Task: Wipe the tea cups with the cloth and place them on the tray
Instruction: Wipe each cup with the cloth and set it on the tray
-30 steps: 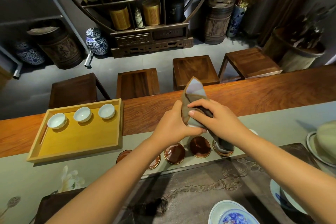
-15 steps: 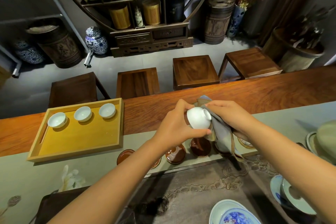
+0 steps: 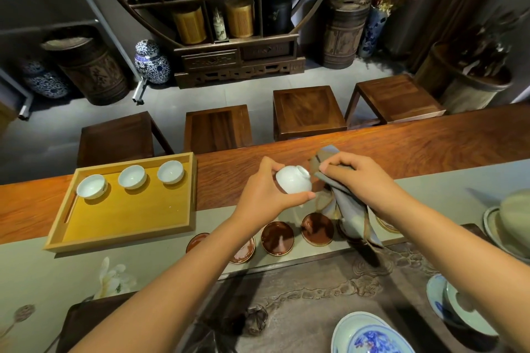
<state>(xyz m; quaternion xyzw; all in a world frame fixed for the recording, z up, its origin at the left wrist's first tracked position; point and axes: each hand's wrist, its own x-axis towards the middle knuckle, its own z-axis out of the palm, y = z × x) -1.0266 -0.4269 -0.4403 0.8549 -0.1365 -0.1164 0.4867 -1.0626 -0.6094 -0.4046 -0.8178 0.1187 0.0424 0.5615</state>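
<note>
A yellow wooden tray (image 3: 126,218) is set at the left of the table (image 3: 401,149), its long axis running left to right. Three white cups (image 3: 131,177) are lined up along its far edge, mouths upward. To the right, a fourth cup (image 3: 292,180) is held above the table, clamped between the thumb and fingers of the left hand (image 3: 263,195). It is tipped on its side, foot pointing right toward the cloth (image 3: 344,203). The grey cloth is gripped in the closed right hand (image 3: 358,178) just beside the foot and hangs down over brown saucers (image 3: 317,229) that are laid in a row below.
</note>
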